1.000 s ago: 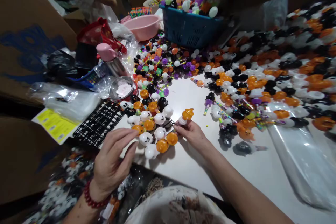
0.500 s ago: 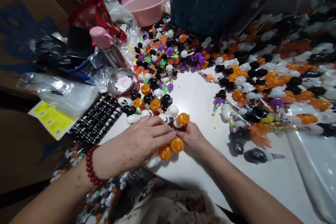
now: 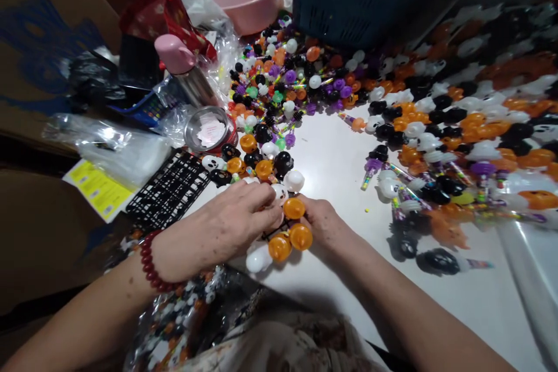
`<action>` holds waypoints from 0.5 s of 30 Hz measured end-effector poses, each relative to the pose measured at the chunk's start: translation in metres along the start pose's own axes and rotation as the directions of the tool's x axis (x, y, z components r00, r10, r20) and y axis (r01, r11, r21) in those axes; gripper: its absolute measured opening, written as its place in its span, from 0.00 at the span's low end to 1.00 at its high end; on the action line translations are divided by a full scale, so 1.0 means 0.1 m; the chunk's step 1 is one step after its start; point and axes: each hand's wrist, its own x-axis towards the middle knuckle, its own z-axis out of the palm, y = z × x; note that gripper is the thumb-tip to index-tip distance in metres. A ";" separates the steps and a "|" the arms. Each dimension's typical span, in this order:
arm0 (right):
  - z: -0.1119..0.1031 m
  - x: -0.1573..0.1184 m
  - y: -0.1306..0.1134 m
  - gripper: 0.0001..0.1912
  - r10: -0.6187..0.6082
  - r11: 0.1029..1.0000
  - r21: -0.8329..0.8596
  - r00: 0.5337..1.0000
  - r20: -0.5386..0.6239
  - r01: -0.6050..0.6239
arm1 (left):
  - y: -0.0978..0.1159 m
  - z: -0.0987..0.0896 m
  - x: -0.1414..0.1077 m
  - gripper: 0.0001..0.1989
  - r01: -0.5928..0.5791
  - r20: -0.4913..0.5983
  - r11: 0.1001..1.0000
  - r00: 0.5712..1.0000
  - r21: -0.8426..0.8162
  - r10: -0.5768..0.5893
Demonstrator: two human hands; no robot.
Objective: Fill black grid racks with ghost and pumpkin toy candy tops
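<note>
Orange pieces with pointed tops (image 3: 279,247) cluster between my hands, with a white rounded piece (image 3: 258,258) at their lower left. Part of a black grid (image 3: 275,229) shows beneath them. My left hand (image 3: 226,224) lies over the left side of the cluster, fingers bent and pressed together; what they grip is hidden. My right hand (image 3: 320,222) is closed at the right side, its fingertips hidden behind the orange pieces. Just beyond my fingers sit black, orange and white heads (image 3: 264,169), some with ghost faces.
A black grid tray (image 3: 168,189) lies at the left beside a yellow-printed sheet (image 3: 99,189). Behind are an open tin (image 3: 208,129), a pink-lidded flask (image 3: 185,70), a pink basin (image 3: 248,4) and a blue basket (image 3: 344,3). Piled figures (image 3: 436,122) cover the right.
The upright orange piece by my right fingers is now lower, level with the others. My left fingers have drawn back and bent. The view has shifted slightly.
</note>
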 end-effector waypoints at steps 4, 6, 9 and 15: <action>0.01 0.02 0.02 0.06 -0.040 0.999 0.023 0.999 0.018 0.040 | -0.02 -0.05 0.00 0.07 0.038 0.053 0.999 0.998 -0.017 -0.037; 0.02 0.02 0.06 0.06 -0.053 0.998 0.044 0.998 0.020 0.052 | -0.01 -0.06 0.01 0.07 0.038 0.075 0.999 0.997 -0.021 -0.036; 0.04 0.03 0.14 0.07 -0.070 0.996 0.060 0.998 0.001 0.070 | -0.01 -0.05 0.03 0.07 0.020 0.057 1.000 0.998 0.010 -0.020; 0.07 0.05 0.25 0.07 -0.152 0.988 -0.008 0.986 -0.063 0.152 | -0.05 -0.07 0.07 0.09 -0.012 0.066 1.000 0.998 0.012 0.012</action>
